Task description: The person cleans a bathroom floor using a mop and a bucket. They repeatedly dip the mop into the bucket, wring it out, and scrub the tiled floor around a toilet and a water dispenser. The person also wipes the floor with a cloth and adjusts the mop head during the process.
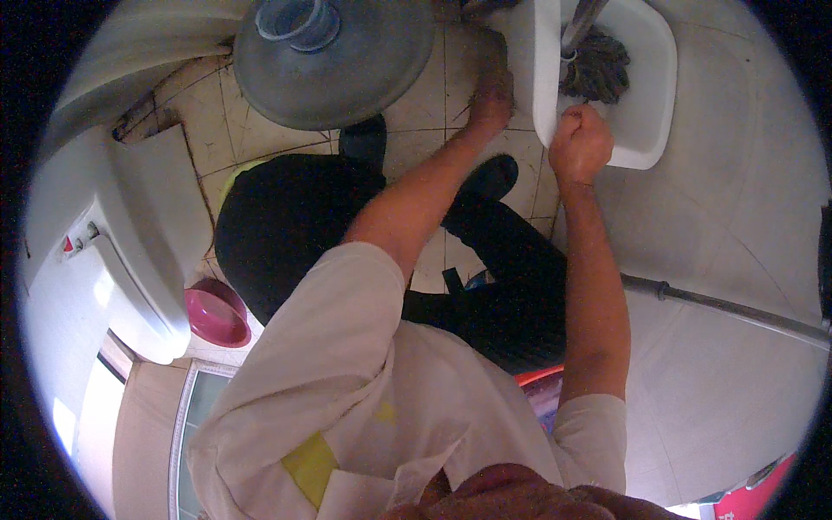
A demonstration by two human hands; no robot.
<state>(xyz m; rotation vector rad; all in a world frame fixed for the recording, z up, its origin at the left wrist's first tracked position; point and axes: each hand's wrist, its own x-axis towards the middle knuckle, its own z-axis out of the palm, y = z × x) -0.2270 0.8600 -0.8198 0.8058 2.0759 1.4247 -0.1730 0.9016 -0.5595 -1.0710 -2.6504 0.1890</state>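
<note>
A white sink (pixel 650 140) with a deep basin stands in front of me at the upper right. Inside it rests a grey mop head (pixel 595 68) of stringy strands, its handle (pixel 583 26) rising out of the top of the view. My right hand (pixel 582 140) is at the near rim of the sink, just below the mop strands. Its fingers are curled into a fist; whatever is inside them is hidden. Down along the sink's left outer side reaches my left hand (pixel 494 101), blurred and shaded. I cannot make out its fingers or whether it holds anything.
A large bluish translucent plastic bottle (pixel 331 78) stands at the upper left on stained floor tiles (pixel 416 110). At the left are a white fixture (pixel 149 292) and a pink plastic basin (pixel 218 315). A grey pipe (pixel 721 307) runs along the pale wall at right.
</note>
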